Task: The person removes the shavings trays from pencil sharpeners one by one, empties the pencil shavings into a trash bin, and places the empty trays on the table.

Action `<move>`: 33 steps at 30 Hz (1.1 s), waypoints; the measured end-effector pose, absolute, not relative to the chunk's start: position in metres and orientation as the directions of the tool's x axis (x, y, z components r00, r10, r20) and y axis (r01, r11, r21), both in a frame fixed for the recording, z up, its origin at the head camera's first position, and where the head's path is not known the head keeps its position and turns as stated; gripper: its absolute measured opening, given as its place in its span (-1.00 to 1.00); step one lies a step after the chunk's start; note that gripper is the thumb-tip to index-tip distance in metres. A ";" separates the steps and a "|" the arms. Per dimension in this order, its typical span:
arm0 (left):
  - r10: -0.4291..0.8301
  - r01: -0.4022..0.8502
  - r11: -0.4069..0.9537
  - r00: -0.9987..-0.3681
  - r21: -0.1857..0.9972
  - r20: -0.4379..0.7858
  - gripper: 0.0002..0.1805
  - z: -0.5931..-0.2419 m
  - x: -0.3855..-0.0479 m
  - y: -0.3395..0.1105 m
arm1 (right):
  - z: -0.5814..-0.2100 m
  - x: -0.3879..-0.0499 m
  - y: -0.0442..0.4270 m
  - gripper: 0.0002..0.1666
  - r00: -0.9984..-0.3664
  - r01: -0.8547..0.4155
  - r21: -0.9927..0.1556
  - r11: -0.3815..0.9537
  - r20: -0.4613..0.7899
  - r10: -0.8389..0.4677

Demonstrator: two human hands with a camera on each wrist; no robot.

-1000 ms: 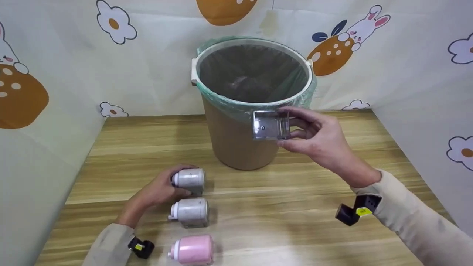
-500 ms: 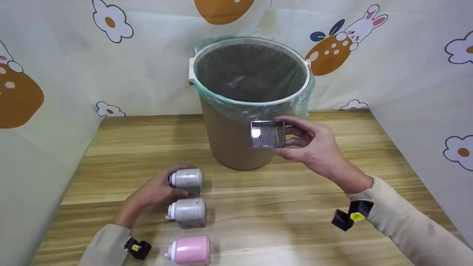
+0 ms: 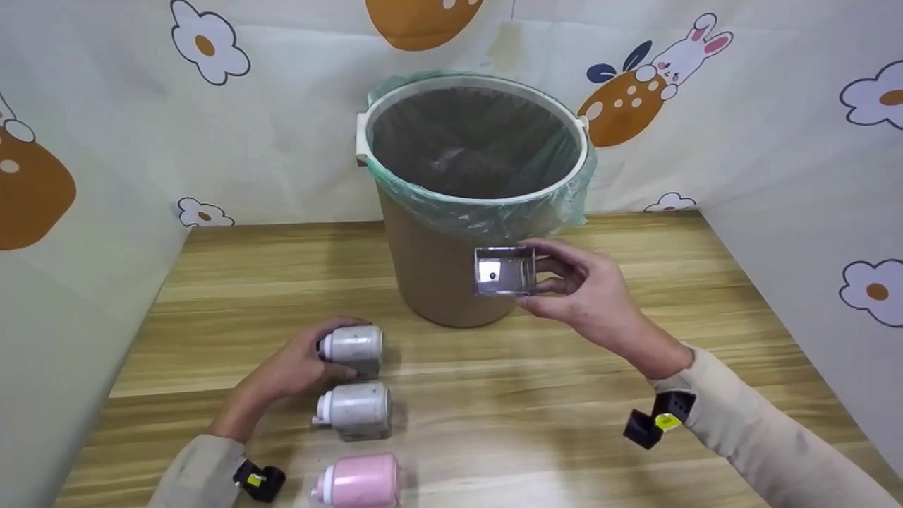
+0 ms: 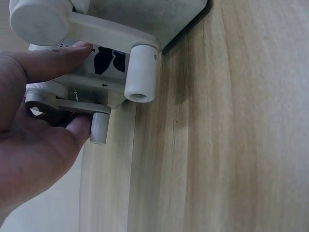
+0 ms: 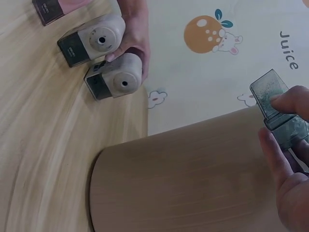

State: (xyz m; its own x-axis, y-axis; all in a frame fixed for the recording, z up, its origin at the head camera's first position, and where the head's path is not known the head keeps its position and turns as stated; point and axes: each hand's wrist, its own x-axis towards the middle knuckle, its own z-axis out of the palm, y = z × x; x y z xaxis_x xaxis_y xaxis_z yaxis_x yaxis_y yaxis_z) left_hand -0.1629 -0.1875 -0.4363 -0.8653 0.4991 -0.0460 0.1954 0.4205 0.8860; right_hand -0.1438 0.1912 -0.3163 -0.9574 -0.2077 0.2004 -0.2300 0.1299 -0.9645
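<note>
My left hand (image 3: 300, 360) grips the farthest of three desktop pencil sharpeners, a grey-white sharpener (image 3: 358, 346). Its crank handle (image 4: 99, 126) shows in the left wrist view, close to the fingers. Just nearer to me stands a second grey-white sharpener (image 3: 361, 408), and nearest is a pink sharpener (image 3: 363, 481). My right hand (image 3: 589, 300) holds a clear plastic shavings drawer (image 3: 505, 271) between thumb and fingers, in front of the bin and above the table. The drawer's open side faces the head camera, and only a bright reflection and a small dark spot show inside.
A brown trash bin (image 3: 441, 282) with a pale rim and a green liner bag (image 3: 494, 220) stands at the back of the wooden table (image 3: 508, 416). Cloth walls (image 3: 296, 141) with printed flowers and oranges enclose the table at the back and sides.
My right hand has come down and slightly left with the drawer, away from the bin's rim. The left hand stays on the far sharpener. The head view has shifted slightly.
</note>
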 end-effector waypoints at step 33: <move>0.502 0.189 0.392 -0.864 0.900 -0.037 -0.23 -0.438 -0.165 -0.186 | -0.364 -0.149 0.193 -0.25 -0.965 -0.177 -0.973 0.146 0.143 -0.221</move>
State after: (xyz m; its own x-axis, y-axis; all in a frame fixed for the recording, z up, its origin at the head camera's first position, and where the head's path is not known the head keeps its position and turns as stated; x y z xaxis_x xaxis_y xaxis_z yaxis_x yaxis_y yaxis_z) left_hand -0.1645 -0.1864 -0.4381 -0.8642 0.5018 -0.0366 0.1895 0.3920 0.9002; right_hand -0.1493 0.1930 -0.3639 -0.9649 -0.2207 0.1425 -0.1772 0.1460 -0.9733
